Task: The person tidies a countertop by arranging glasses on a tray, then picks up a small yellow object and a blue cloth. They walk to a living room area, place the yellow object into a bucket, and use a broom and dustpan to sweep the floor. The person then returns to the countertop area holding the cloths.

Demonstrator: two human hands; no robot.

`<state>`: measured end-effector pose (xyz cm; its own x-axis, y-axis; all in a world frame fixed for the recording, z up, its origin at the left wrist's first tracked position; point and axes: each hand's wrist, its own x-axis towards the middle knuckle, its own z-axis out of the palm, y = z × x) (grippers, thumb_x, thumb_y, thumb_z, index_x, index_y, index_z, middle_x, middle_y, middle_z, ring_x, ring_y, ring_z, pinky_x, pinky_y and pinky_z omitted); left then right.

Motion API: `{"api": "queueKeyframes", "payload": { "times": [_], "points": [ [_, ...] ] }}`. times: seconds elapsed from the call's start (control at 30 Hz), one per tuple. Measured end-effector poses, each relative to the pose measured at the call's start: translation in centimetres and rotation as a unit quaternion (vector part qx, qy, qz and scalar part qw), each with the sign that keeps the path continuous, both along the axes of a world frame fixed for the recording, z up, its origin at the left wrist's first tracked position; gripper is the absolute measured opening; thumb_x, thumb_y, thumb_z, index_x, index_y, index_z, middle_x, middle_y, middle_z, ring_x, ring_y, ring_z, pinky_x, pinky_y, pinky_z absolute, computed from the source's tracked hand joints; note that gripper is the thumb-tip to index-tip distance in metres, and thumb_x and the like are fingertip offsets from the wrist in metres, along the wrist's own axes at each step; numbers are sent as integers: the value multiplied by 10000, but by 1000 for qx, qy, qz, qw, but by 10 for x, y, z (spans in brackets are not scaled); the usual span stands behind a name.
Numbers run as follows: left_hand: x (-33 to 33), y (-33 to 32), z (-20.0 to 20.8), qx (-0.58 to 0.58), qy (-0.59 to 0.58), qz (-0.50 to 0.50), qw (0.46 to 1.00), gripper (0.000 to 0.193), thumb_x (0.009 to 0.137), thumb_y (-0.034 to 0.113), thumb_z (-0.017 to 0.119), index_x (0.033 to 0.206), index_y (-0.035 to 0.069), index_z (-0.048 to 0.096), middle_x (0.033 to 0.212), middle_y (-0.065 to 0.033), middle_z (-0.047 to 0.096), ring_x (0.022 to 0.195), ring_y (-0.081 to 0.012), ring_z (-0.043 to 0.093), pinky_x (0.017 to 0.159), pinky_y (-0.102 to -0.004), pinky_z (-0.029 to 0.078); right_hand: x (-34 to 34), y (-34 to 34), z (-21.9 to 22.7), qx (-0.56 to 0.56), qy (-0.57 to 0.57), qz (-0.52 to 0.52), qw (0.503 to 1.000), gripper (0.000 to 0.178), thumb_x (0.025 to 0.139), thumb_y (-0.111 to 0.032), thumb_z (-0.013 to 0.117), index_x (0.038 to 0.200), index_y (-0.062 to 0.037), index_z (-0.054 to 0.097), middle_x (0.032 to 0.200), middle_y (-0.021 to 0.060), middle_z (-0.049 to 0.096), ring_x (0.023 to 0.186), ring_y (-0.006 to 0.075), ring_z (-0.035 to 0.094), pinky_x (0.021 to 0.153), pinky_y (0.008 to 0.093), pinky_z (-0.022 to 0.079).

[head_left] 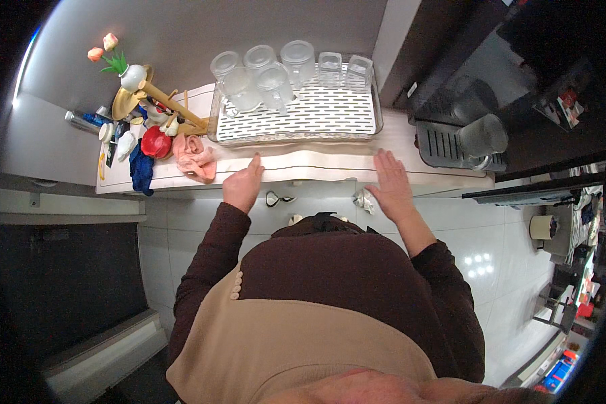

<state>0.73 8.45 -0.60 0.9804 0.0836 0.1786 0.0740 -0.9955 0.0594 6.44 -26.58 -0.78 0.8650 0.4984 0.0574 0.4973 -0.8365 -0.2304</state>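
Tablecloth (pixel 310 168) in the upper middle of the frame might drag the tray (pixel 343 116) and topple its glasses (pixel 274 82) if tugged by the left hand (pixel 244 186) (fingers curled, grip unclear) or the right hand (pixel 394 188), fingers flat, slightly spread.

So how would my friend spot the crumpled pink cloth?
Find the long pale mat under the big tray. By the tray's front-left corner, left of the left hand, lies the crumpled cloth. It's peach-pink; nearby are a round red thing and a dark blue cloth.
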Motion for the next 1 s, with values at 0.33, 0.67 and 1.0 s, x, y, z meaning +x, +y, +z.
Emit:
{"api": "queueKeyframes", "payload": {
  "times": [0.33, 0.67, 1.0],
  "points": [
    [-18, 27, -3, -537, -39, 140, 831, 274, 919, 191, 497, 990, -30, 643, 810, -47, 611, 720, -92, 534, 691, -216, 405, -1, -166, -21, 180, -230, -397, 870, 344, 857, -159, 539, 1164, -9, 496, 1082, 189, 546, 1016, 350, 503, 882, 456, 395],
    [-30, 19, 8, -664, 7, 308, 682, 198, 873, 246, 529, 941, 115, 661, 544, 100, 329, 429, -31, 277, 391, -213, 192, 88, -358, -115, 698, 203, -514, 456, 452, 866, -330, 553, 1272, -141, 493, 1272, 56, 506, 1167, 263, 446, 878, 443, 393],
    [-47, 26, -4, -772, -75, 308, 551, 229, 889, 227, 510, 993, 44, 601, 558, 103, 283, 432, -35, 230, 382, -206, 164, 71, -300, -26, 503, 9, -675, 540, 363, 978, -216, 361, 1181, 25, 540, 1297, 211, 444, 1140, 338, 474, 985, 429, 443]
  ]
}}
